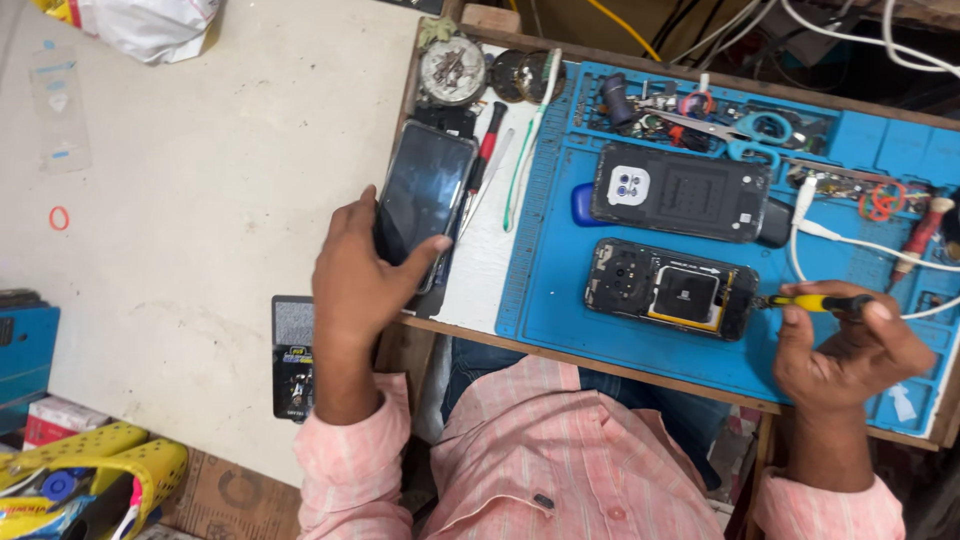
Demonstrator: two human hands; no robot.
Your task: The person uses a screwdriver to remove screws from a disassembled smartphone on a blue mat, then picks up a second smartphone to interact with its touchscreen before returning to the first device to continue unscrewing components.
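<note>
Left hand [365, 275]: fingers and thumb closed round the lower end of a dark phone [422, 195], which lies screen up at the left edge of the bench, long axis running away from the person and leaning slightly right. Just right of it, a red-handled tool [487, 147] and a green-edged strip [530, 130] lie roughly parallel.

Centre, on the blue mat [545, 290]: a back cover [680, 190] with camera window, long axis left to right. Below it the opened phone [668, 288], internals exposed, also lying left to right, camera end to the left.

Right hand [850, 350]: pinching a yellow-handled screwdriver [815, 302], tip pointing left and touching or just beside the opened phone's right end; exact contact cannot be told.

Judgement: the step in hand appears to be work on a fastener at that right end, while the left hand takes hold of the dark phone. The next move would call for a steady tip seated squarely.
</note>
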